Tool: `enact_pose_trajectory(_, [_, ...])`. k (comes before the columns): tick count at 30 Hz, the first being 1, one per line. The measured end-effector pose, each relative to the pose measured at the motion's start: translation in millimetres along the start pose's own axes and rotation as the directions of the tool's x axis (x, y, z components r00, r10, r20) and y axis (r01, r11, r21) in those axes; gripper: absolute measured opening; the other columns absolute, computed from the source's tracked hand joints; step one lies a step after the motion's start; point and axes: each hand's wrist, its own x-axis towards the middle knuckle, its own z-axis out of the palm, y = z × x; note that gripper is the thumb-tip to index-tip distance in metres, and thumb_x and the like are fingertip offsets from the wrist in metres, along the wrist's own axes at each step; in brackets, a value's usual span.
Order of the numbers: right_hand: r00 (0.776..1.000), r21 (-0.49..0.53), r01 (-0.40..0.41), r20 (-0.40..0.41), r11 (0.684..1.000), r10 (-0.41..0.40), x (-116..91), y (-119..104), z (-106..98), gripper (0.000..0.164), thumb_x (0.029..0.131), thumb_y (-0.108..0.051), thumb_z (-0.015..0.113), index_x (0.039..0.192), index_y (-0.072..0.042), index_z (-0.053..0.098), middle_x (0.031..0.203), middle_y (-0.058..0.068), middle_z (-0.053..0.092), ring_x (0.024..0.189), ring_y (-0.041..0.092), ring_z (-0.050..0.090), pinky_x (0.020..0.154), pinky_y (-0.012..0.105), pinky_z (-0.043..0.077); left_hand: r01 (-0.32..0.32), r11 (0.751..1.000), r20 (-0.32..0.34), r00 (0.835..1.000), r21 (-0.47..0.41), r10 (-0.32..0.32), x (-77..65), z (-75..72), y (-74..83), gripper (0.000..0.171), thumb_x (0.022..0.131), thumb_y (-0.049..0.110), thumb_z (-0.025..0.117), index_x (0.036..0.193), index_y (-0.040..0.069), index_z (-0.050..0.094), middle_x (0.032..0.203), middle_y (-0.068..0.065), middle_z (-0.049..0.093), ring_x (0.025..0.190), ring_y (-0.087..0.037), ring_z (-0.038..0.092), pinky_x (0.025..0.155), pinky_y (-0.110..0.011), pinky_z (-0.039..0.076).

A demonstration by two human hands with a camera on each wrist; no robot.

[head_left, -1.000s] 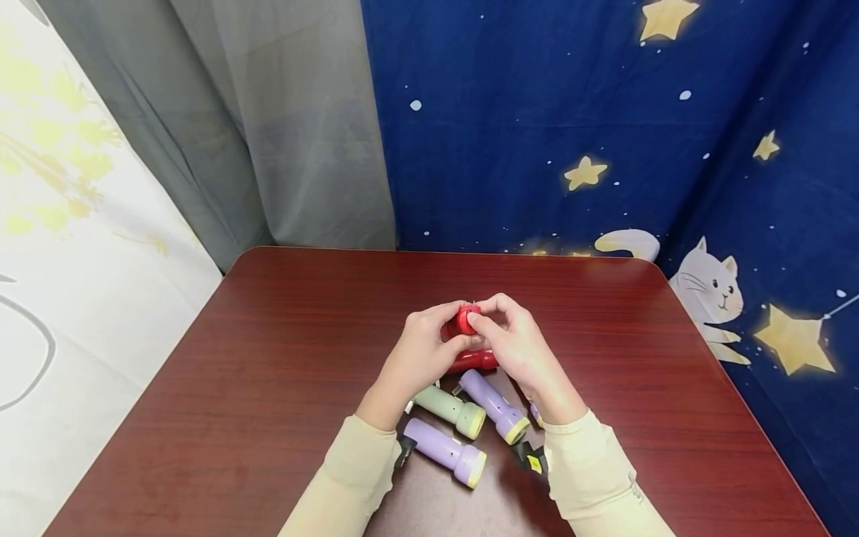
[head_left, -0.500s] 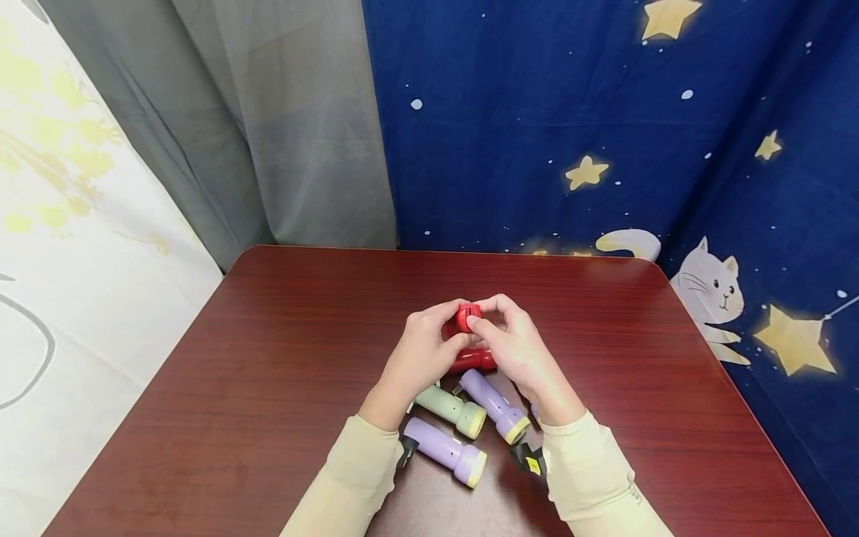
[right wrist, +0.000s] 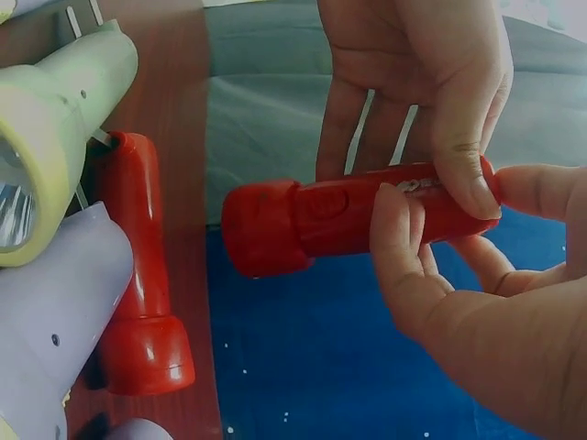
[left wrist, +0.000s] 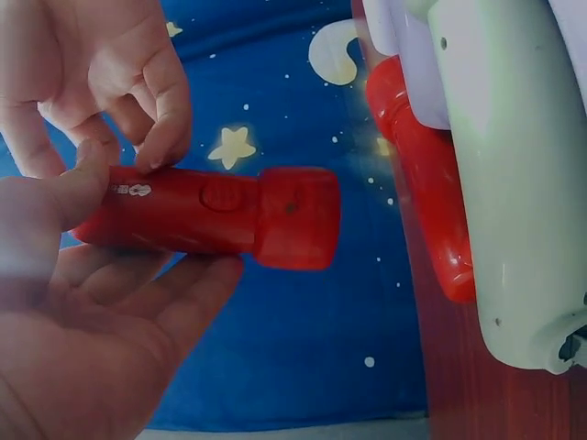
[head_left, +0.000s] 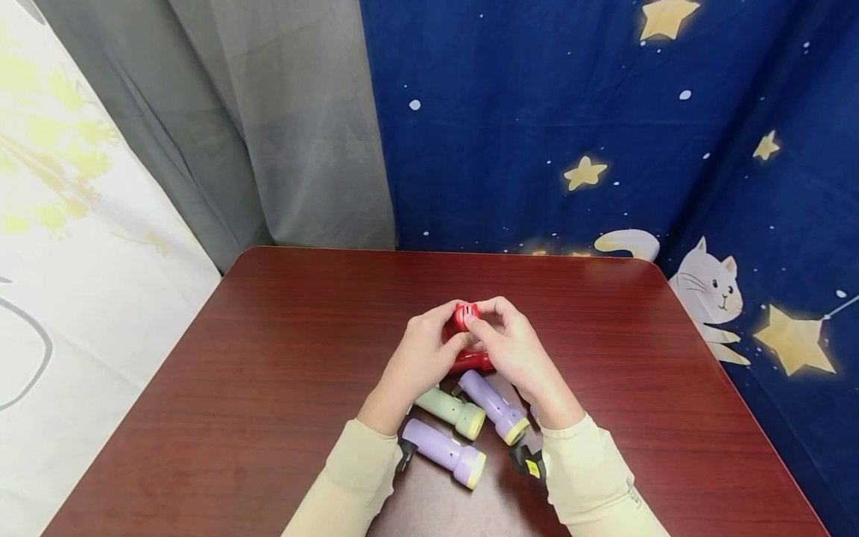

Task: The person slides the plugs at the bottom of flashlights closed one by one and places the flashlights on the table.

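Both hands hold a red flashlight (head_left: 463, 317) above the table, its tail end facing the head camera with dark slots in it. My left hand (head_left: 424, 347) grips the barrel, thumb on one side and fingers on the other, plain in the left wrist view. At the tail end my right hand (head_left: 520, 352) pinches with thumb and fingers. In the right wrist view the held flashlight (right wrist: 339, 215) shows its switch and wide head. Just beneath the hands lies a second red flashlight (head_left: 472, 362), partly hidden by them.
Closer to the person lie a green flashlight (head_left: 456, 414), a purple flashlight (head_left: 493, 406) and another purple flashlight (head_left: 444, 453). Metal prongs (right wrist: 78, 20) stick out near the green one. Curtains hang behind the table's far edge (head_left: 429, 251).
Thin tips seen on top of the held flashlight's end one second ago no longer show, and dark slots are now visible there. Both hands have barely moved.
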Motion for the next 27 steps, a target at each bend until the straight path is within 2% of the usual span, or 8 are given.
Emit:
enact_pose_trajectory(2, [1.0, -0.013, 0.002, -0.001, 1.0, -0.002, -0.2, -0.4, 0.4, 0.034, 0.105, -0.023, 0.067, 0.131, -0.004, 0.059, 0.123, 0.019, 0.071, 0.088, 0.022, 0.076, 0.074, 0.024, 0.06, -0.001, 1.0, -0.004, 1.0, 0.004, 0.001, -0.2, -0.4, 0.1, 0.04, 0.099, 0.018, 0.073, 0.138, 0.01, 0.067, 0.116, -0.008, 0.077, 0.089, -0.021, 0.067, 0.083, -0.035, 0.062])
enact_pose_trajectory(6, [1.0, -0.057, 0.009, 0.002, 0.998, -0.009, -0.4, -0.2, 0.8, 0.042, 0.099, -0.023, 0.075, 0.133, -0.006, 0.058, 0.102, 0.017, 0.079, 0.079, 0.016, 0.078, 0.073, 0.025, 0.059, -0.001, 1.0, -0.015, 1.0, 0.013, 0.001, -0.7, -1.5, 1.6, 0.048, 0.099, 0.014, 0.071, 0.145, 0.005, 0.062, 0.124, -0.013, 0.077, 0.097, -0.023, 0.072, 0.089, -0.04, 0.064])
enact_pose_trajectory(10, [1.0, -0.098, 0.023, -0.014, 0.995, -0.025, -0.6, 0.9, 0.5, 0.044, 0.097, -0.026, 0.078, 0.131, -0.006, 0.057, 0.089, 0.018, 0.08, 0.071, 0.015, 0.077, 0.069, 0.027, 0.058, -0.008, 1.0, 0.003, 1.0, 0.014, 0.008, -2.5, -3.3, 3.6, 0.059, 0.097, 0.014, 0.073, 0.152, 0.006, 0.054, 0.128, -0.014, 0.077, 0.103, -0.025, 0.076, 0.093, -0.042, 0.064])
enact_pose_trajectory(15, [0.998, -0.058, 0.027, -0.062, 0.998, -0.03, -0.1, 2.9, -1.9, 0.041, 0.098, -0.028, 0.078, 0.127, -0.005, 0.06, 0.111, 0.018, 0.075, 0.072, 0.013, 0.074, 0.067, 0.029, 0.062, 0.015, 0.999, 0.066, 0.998, -0.044, -0.012, -4.0, -3.0, 3.7, 0.069, 0.096, 0.023, 0.077, 0.155, 0.013, 0.041, 0.141, -0.005, 0.072, 0.116, -0.023, 0.074, 0.103, -0.046, 0.06])
enact_pose_trajectory(18, [0.997, -0.027, 0.028, -0.074, 0.999, -0.03, 1.9, 3.9, -5.0, 0.041, 0.098, -0.027, 0.077, 0.127, -0.005, 0.06, 0.122, 0.018, 0.071, 0.08, 0.014, 0.076, 0.069, 0.03, 0.064, 0.035, 0.998, 0.068, 0.997, -0.045, -0.032, -5.5, -2.1, 2.9, 0.068, 0.096, 0.03, 0.079, 0.15, 0.015, 0.041, 0.142, -0.004, 0.072, 0.117, -0.024, 0.074, 0.102, -0.046, 0.061])
enact_pose_trajectory(22, [0.995, -0.022, 0.033, -0.088, 0.999, -0.035, 3.6, 3.4, -9.5, 0.039, 0.099, -0.027, 0.077, 0.127, -0.006, 0.06, 0.124, 0.018, 0.071, 0.088, 0.014, 0.078, 0.072, 0.028, 0.064, 0.048, 0.999, 0.074, 0.996, -0.011, -0.047, -7.7, -1.9, 1.0, 0.064, 0.095, 0.039, 0.081, 0.144, 0.017, 0.046, 0.13, -0.006, 0.075, 0.107, -0.021, 0.075, 0.094, -0.042, 0.064])
enact_pose_trajectory(27, [0.996, 0.01, 0.04, -0.085, 0.999, -0.039, 5.0, 1.7, -12.6, 0.039, 0.1, -0.026, 0.075, 0.128, -0.005, 0.058, 0.116, 0.019, 0.072, 0.075, 0.017, 0.076, 0.069, 0.029, 0.064, 0.039, 0.999, 0.099, 0.994, 0.019, -0.041, -8.0, -2.1, -0.5, 0.071, 0.091, 0.041, 0.085, 0.148, 0.021, 0.047, 0.121, -0.006, 0.075, 0.1, -0.018, 0.074, 0.088, -0.038, 0.065])
